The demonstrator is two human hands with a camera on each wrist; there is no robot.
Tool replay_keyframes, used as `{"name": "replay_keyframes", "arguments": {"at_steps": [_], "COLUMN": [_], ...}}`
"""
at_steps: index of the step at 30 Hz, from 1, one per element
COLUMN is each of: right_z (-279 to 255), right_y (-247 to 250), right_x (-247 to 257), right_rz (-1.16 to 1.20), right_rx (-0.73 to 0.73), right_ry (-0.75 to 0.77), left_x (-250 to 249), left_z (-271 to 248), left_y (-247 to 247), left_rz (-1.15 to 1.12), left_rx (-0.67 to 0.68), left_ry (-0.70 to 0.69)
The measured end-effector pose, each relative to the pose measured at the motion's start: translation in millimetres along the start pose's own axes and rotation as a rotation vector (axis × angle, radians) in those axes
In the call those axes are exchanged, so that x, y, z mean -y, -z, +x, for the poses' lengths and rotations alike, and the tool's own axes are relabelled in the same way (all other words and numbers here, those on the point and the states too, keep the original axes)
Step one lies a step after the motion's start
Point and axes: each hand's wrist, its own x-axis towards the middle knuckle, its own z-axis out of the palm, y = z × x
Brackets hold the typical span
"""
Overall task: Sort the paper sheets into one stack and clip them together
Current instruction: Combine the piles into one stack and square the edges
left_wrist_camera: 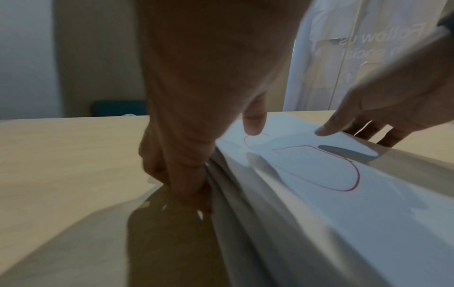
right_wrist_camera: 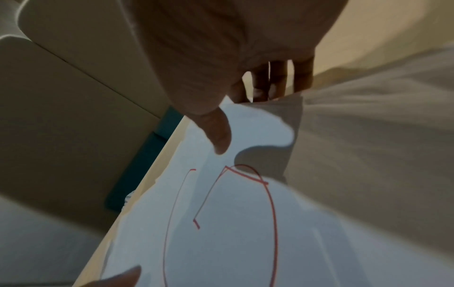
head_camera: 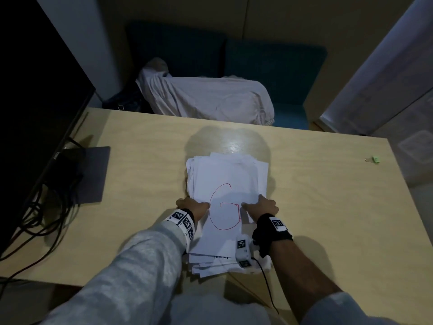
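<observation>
the paper stack (head_camera: 226,202), its top sheet marked with a red "g", lies on the bench (head_camera: 316,207) between both hands. the left hand (head_camera: 191,205) grips its left edge, thumb on top, fingers curled underneath. the right hand (head_camera: 263,206) grips the right edge likewise. a green binder clip (head_camera: 374,159) sits far right of the right hand.

A grey mottled sleeve (head_camera: 131,261) covered the left arm; both wrists wore black straps (head_camera: 273,231) carrying white checkered marker tags (head_camera: 181,220)
</observation>
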Motion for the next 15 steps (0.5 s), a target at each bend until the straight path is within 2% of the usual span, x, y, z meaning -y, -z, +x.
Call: {"name": "replay_keyframes", "arguments": {"at_steps": [4, 8, 12, 15], "right_z": [6.3, 9.9, 23.6, 29.3], "right_y": [-3.3, 5.1, 12.4, 16.2], "right_x": [2.7, 10.7, 13.1, 9.2], "right_rz": [0.069, 0.265, 0.212, 0.188], "right_rx": [-0.048, -0.133, -0.016, -0.050], "right_ry": [0.047, -0.127, -0.119, -0.130], "left_x": [-3.6, -4.1, -4.5, -5.7], "left_z": [3.3, 3.1, 3.8, 3.3], "left_y": [-3.3, -6.4, -4.1, -0.9], "left_rz": [-0.005, 0.037, 0.099, 0.084], "left_rx": [0.008, -0.062, -0.002, 0.007], "left_ry": [-0.029, -0.062, -0.117, -0.187]}}
